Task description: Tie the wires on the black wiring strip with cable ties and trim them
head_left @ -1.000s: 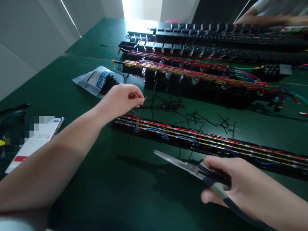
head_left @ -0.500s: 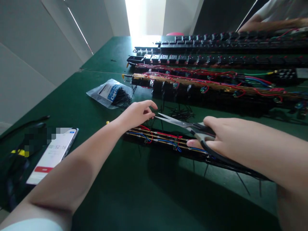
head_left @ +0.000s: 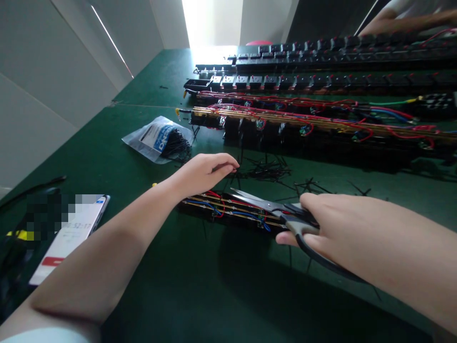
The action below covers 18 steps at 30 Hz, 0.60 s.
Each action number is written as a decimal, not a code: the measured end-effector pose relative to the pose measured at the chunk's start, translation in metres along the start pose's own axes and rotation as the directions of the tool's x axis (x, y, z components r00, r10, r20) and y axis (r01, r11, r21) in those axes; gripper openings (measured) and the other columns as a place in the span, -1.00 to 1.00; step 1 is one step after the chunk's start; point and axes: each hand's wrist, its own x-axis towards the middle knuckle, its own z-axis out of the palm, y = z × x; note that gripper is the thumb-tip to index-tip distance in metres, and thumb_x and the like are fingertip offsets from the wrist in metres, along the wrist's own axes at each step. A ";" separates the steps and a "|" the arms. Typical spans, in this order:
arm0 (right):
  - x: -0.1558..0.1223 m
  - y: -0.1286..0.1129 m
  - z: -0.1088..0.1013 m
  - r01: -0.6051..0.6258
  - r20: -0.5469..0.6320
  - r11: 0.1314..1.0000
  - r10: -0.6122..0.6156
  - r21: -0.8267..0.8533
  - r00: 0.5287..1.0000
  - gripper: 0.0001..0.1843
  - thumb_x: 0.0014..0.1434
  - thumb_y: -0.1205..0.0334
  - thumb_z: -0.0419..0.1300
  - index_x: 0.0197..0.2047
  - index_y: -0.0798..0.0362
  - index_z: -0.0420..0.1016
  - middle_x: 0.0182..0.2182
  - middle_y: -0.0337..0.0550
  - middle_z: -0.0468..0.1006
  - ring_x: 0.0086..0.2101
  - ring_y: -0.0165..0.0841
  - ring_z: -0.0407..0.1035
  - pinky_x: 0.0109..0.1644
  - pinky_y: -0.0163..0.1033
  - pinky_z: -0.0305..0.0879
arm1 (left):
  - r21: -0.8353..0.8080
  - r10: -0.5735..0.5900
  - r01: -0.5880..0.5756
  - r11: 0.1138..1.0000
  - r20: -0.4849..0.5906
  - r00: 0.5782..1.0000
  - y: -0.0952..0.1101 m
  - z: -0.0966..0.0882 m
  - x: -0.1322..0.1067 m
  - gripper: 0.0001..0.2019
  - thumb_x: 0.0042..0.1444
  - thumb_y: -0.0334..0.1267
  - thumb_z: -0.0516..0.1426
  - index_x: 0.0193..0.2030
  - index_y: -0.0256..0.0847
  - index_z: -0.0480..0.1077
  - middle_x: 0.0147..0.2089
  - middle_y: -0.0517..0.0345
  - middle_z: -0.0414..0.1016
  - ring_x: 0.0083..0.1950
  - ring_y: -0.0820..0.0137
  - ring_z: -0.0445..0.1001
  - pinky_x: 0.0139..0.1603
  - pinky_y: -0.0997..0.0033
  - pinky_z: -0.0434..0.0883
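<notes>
My right hand [head_left: 332, 224] is wrapped around a pair of scissors [head_left: 259, 202]. Their blades point left, lie almost closed and cross above the nearest black wired strip [head_left: 235, 214], which has brass bars and red and blue wires. Just beyond that strip, my left hand [head_left: 210, 171] is pinched, thumb against fingertips. A small dark bit shows at its fingertips, too small to name. Past my left fingers lies a heap of black cable ties [head_left: 269, 169]. Several thin black tails stick out below the near strip, and my right hand hides much of its right part.
An open plastic bag of black cable ties [head_left: 157, 139] lies behind my left wrist. A phone [head_left: 76, 238] and black cables rest on the left. Several long wired strips [head_left: 303, 121] span the back of the green table [head_left: 171, 295]. Another person's arm [head_left: 403, 21] shows at top right.
The scissors have moved down and toward me, away from my left fingers, and their blades are closer together. My left fingers have closed into a pinch. The view has shifted slightly.
</notes>
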 end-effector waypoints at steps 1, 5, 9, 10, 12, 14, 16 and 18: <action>0.001 0.000 0.001 0.011 -0.008 1.000 -0.011 0.012 1.000 -0.62 0.13 -0.21 0.27 -0.40 -0.06 0.50 -0.47 -0.04 0.62 -0.54 -0.15 0.45 -0.53 -0.15 0.07 | 0.008 -0.012 0.012 1.000 0.009 1.000 0.000 0.000 0.000 -0.69 0.39 -0.13 0.05 -0.05 -0.19 0.60 -0.09 0.10 0.70 -0.08 0.33 0.63 -0.03 0.40 0.44; 0.005 0.000 0.002 0.032 0.012 0.999 -0.033 0.042 0.999 -0.47 0.04 -0.40 0.29 -0.39 -0.07 0.52 -0.47 -0.04 0.62 -0.52 -0.12 0.45 -0.53 -0.14 0.10 | 0.019 -0.052 0.050 0.999 0.079 0.996 -0.002 -0.001 0.000 -0.67 0.32 -0.04 0.13 -0.25 -0.23 0.58 -0.33 0.16 0.60 -0.32 0.40 0.50 -0.29 0.43 0.30; 0.007 -0.004 0.001 0.008 0.090 0.998 -0.013 0.058 0.996 -0.40 0.03 -0.49 0.25 -0.36 -0.07 0.55 -0.45 -0.03 0.63 -0.51 -0.10 0.47 -0.52 -0.13 0.11 | -0.064 0.020 -0.014 0.998 0.098 0.995 -0.006 -0.001 0.000 -0.77 0.25 -0.13 0.17 -0.31 -0.24 0.50 -0.39 0.22 0.47 -0.35 0.45 0.39 -0.31 0.45 0.27; 0.007 -0.005 0.001 0.012 0.099 0.998 -0.017 0.057 0.995 -0.39 0.05 -0.50 0.23 -0.36 -0.07 0.55 -0.44 -0.02 0.63 -0.50 -0.09 0.47 -0.52 -0.13 0.11 | -0.088 0.031 -0.022 0.996 0.111 0.993 -0.006 -0.002 0.000 -0.79 0.24 -0.14 0.17 -0.32 -0.24 0.49 -0.40 0.23 0.45 -0.34 0.44 0.38 -0.30 0.45 0.28; 0.009 -0.006 0.001 0.021 0.114 0.998 -0.027 0.057 0.993 -0.37 0.07 -0.52 0.19 -0.36 -0.07 0.55 -0.44 -0.02 0.62 -0.50 -0.10 0.47 -0.52 -0.12 0.13 | -0.134 0.042 -0.024 0.991 0.133 0.990 -0.006 -0.004 0.000 -0.80 0.23 -0.15 0.17 -0.32 -0.23 0.47 -0.38 0.21 0.45 -0.32 0.43 0.39 -0.27 0.45 0.31; 0.011 -0.005 0.001 0.027 0.125 0.997 -0.036 0.070 0.992 -0.35 0.07 -0.55 0.16 -0.35 -0.09 0.57 -0.44 -0.03 0.63 -0.50 -0.10 0.48 -0.52 -0.12 0.16 | -0.176 0.051 -0.026 0.984 0.138 0.989 -0.004 -0.005 0.000 -0.80 0.23 -0.14 0.17 -0.32 -0.23 0.47 -0.37 0.20 0.46 -0.31 0.42 0.40 -0.26 0.44 0.33; 0.012 -0.004 0.002 0.047 0.123 0.994 -0.058 0.094 0.991 -0.29 0.05 -0.60 0.12 -0.34 -0.09 0.59 -0.44 -0.02 0.63 -0.52 -0.11 0.47 -0.54 -0.13 0.17 | -0.210 0.075 -0.049 0.977 0.121 0.990 -0.004 -0.006 -0.001 -0.80 0.23 -0.15 0.17 -0.32 -0.22 0.46 -0.36 0.19 0.46 -0.30 0.42 0.41 -0.24 0.43 0.35; 0.014 -0.004 0.003 0.071 0.108 0.992 -0.083 0.107 0.991 -0.24 0.04 -0.64 0.07 -0.34 -0.08 0.60 -0.45 -0.01 0.63 -0.53 -0.12 0.47 -0.55 -0.14 0.17 | -0.223 0.109 -0.086 0.971 0.095 0.989 -0.003 -0.006 -0.002 -0.81 0.22 -0.16 0.17 -0.34 -0.21 0.45 -0.36 0.19 0.46 -0.30 0.42 0.40 -0.24 0.43 0.36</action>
